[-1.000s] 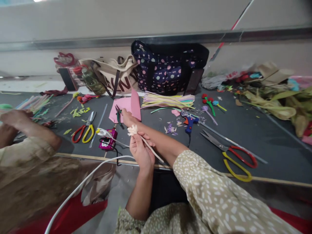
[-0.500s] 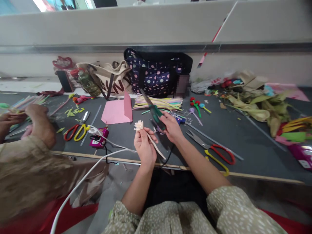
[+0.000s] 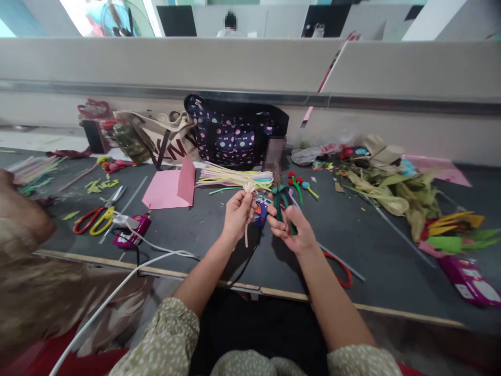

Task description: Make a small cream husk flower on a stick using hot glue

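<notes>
So the cream flower-looking piece [image 3: 249, 187] is up in the air over the worktop [image 3: 203, 240], its fuzzy head on top and a stem hanging below, pinched in the fingers of the left hand [image 3: 235, 215]. Right hand [image 3: 295, 232] has its fingers around some green-handled pliers [image 3: 280, 197], held near the piece but apart from it; can't tell if the pliers' tips are open. Progress-wise, I'd say the head is bunched and it's already got a stem, but whether it's fully fixed is too small to tell. The red-and-green flowers [image 3: 296, 185] and the blue-headed one [image 3: 311, 189] look finished to me, while the bundle of pastel strips [image 3: 230, 176] looks unused. Readable stuff: not much lol. The canvas tote [image 3: 180, 134] has big dark letters, I can only swear to an "N". Red print on the clear plastic bag [image 3: 313, 155] is a blur, and the label on the purple box [image 3: 469, 282] is too tiny to read.
</notes>
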The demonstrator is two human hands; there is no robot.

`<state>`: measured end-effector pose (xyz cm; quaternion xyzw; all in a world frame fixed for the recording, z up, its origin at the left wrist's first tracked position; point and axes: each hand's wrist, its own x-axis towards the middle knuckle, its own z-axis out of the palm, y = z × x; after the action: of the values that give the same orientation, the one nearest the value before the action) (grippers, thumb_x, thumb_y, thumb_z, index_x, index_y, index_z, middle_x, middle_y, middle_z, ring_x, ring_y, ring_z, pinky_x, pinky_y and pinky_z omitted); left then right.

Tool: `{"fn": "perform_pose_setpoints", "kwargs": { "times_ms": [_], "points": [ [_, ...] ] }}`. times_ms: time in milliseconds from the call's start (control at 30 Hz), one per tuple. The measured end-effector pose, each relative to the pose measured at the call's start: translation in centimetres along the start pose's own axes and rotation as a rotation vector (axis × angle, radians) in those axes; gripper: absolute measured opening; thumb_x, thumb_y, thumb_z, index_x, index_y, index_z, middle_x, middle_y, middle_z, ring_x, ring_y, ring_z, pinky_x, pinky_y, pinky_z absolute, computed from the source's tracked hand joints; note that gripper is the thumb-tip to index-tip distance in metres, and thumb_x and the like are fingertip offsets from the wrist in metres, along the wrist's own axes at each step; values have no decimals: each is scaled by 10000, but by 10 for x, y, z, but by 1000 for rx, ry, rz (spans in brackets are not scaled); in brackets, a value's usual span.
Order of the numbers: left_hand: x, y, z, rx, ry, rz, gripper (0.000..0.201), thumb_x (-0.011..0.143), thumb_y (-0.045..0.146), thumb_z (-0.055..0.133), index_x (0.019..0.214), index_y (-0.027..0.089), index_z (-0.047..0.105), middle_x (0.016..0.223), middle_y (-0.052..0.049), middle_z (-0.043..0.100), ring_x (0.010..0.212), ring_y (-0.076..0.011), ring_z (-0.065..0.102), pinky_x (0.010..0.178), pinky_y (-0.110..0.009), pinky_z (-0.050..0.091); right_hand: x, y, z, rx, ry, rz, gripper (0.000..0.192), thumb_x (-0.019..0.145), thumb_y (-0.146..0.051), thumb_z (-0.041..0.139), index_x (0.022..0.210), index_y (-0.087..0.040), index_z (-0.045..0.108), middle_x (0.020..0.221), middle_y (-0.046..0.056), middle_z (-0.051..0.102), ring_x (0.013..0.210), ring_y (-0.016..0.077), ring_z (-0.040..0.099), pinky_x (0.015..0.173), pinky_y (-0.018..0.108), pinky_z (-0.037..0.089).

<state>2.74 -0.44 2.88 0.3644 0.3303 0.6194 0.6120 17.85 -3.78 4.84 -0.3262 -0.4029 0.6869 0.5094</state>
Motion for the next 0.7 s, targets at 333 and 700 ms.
{"fn": "perform_pose_setpoints", "kwargs": {
  "times_ms": [333,700],
  "points": [
    [8,-7,-10,-37,16,-22,360,732,414,786,898,158,594,858,-71,738,629,-139,686,528,-225,557,4,18,-20,-108,213,-25,304,737,-333,784,1005,-229,685,898,22,656,789,168,643,707,331,577],
    [9,-3,-18,-169,60,-55,383,821,476,693,1009,145,652,751,-18,607,461,-24,336,378,-145,239,6,29,-20,-102,288,131,347,749,-392,777,1024,-199,691,602,-37,548,492,92,491,438,213,433]
  ]
}}
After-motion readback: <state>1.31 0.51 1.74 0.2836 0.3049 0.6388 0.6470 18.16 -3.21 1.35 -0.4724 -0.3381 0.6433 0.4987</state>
